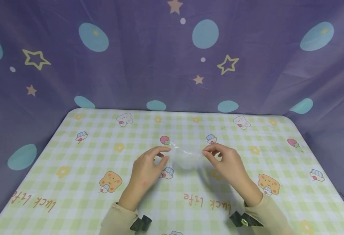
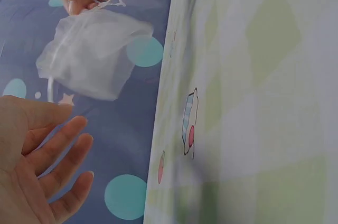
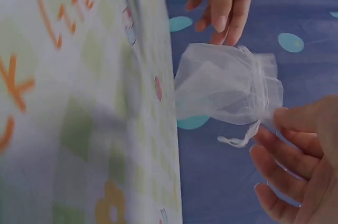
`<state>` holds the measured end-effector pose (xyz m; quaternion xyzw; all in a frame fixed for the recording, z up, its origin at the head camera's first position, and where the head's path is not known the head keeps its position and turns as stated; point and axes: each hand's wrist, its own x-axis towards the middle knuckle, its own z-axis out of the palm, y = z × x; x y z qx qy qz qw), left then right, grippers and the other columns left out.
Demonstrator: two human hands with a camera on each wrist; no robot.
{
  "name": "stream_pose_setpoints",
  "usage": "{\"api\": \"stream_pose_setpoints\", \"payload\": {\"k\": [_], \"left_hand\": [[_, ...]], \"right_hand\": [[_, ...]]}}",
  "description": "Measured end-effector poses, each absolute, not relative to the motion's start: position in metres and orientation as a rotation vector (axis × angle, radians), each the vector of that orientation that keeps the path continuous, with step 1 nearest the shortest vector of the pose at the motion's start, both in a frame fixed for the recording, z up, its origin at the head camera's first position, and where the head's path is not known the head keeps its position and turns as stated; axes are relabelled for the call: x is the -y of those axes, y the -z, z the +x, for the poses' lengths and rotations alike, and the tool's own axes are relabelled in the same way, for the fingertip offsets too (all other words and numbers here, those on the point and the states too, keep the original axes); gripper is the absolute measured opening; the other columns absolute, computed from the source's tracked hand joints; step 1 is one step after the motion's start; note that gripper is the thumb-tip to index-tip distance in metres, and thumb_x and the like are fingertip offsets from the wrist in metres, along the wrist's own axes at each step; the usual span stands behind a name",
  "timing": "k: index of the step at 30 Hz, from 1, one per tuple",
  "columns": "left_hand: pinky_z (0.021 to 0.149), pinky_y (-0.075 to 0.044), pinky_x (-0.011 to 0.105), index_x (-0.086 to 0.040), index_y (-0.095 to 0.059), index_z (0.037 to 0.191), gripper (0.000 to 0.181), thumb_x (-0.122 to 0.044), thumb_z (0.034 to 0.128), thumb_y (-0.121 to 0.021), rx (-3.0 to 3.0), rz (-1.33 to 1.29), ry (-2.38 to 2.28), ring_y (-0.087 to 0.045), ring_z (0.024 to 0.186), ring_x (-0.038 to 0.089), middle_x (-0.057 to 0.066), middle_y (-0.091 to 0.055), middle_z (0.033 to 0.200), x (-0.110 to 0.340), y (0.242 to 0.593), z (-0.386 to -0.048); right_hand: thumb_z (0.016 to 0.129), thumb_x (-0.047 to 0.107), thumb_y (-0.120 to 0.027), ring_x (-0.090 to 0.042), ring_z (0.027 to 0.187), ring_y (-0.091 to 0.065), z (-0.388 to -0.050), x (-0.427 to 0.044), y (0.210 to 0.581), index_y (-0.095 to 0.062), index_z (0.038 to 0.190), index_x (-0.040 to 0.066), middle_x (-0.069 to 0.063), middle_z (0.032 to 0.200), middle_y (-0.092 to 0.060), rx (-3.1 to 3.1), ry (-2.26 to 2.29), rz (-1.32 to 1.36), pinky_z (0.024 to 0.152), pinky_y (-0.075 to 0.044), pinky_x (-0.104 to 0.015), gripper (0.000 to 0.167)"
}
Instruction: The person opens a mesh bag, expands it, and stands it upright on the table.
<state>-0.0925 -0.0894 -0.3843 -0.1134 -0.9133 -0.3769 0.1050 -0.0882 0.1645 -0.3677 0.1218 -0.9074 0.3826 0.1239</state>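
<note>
A sheer white drawstring pouch (image 3: 216,81) hangs in the air between both hands, over the table. My right hand (image 1: 227,163) pinches the pouch near its gathered top between thumb and fingertips. Close to those fingers, a loose loop of white cord (image 3: 240,139) dangles. My left hand (image 1: 148,173) is at the pouch's other side, its thumb and index finger apart in the head view. In the left wrist view, a short cord (image 2: 50,89) runs from the pouch down behind a finger of the left hand; whether it is gripped is hidden.
Beneath the hands is a table with a green-checked cloth (image 1: 80,169) printed with cartoon figures and lettering. A purple curtain (image 1: 148,58) with stars and teal dots hangs behind it. Dark straps (image 1: 140,223) are on both wrists, over beige sleeves (image 1: 117,222).
</note>
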Motion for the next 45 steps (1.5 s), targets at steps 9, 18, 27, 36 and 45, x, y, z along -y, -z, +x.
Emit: {"api": "stream_pose_setpoints", "payload": {"k": [9, 18, 27, 36, 45], "left_hand": [[0.065, -0.046, 0.035, -0.026, -0.073, 0.111, 0.022, -0.019, 0.0904, -0.073, 2.759, -0.226, 1.136, -0.063, 0.078, 0.022, -0.005, -0.072, 0.094, 0.095, 0.392, -0.099], [0.061, -0.043, 0.033, -0.027, -0.073, 0.111, 0.020, -0.020, 0.0920, -0.071, 2.775, -0.205, 1.164, -0.054, 0.065, 0.011, -0.005, -0.072, 0.095, 0.098, 0.395, -0.100], [0.069, -0.048, 0.035, -0.028, -0.073, 0.110, 0.018, -0.026, 0.0929, -0.070, 2.772, -0.275, 1.214, -0.061, 0.076, 0.013, -0.009, -0.071, 0.096, 0.090, 0.391, -0.101], [0.073, -0.049, 0.037, -0.024, -0.073, 0.110, 0.019, -0.031, 0.0928, -0.071, 2.796, -0.529, 1.101, -0.067, 0.089, 0.020, -0.007, -0.072, 0.098, 0.072, 0.374, -0.112], [0.072, -0.049, 0.036, -0.028, -0.075, 0.109, 0.022, -0.042, 0.0931, -0.068, 2.921, -0.598, 0.847, -0.065, 0.090, 0.010, -0.013, -0.072, 0.097, 0.059, 0.366, -0.125]], "right_hand": [[0.090, 0.017, -0.075, -0.013, 0.080, -0.065, -0.096, -0.169, 0.371, -0.074, 0.093, 0.017, 0.007, 0.088, -0.071, 2.693, -0.779, 0.556, 0.059, -0.046, -0.027, 0.003], [0.090, 0.019, -0.075, -0.009, 0.075, -0.062, -0.098, -0.175, 0.382, -0.074, 0.093, 0.017, 0.008, 0.090, -0.071, 2.726, -0.769, 0.564, 0.061, -0.048, -0.028, 0.004], [0.088, 0.020, -0.077, -0.007, 0.074, -0.060, -0.098, -0.174, 0.383, -0.075, 0.096, 0.019, 0.009, 0.089, -0.071, 2.726, -0.782, 0.545, 0.058, -0.045, -0.026, 0.009], [0.088, 0.021, -0.077, -0.008, 0.074, -0.061, -0.096, -0.174, 0.382, -0.075, 0.099, 0.019, 0.010, 0.088, -0.071, 2.731, -0.771, 0.544, 0.058, -0.045, -0.026, 0.012], [0.092, 0.025, -0.073, -0.011, 0.074, -0.062, -0.100, -0.173, 0.372, -0.074, 0.100, 0.017, 0.007, 0.087, -0.070, 2.707, -0.757, 0.535, 0.058, -0.046, -0.028, 0.012]]}}
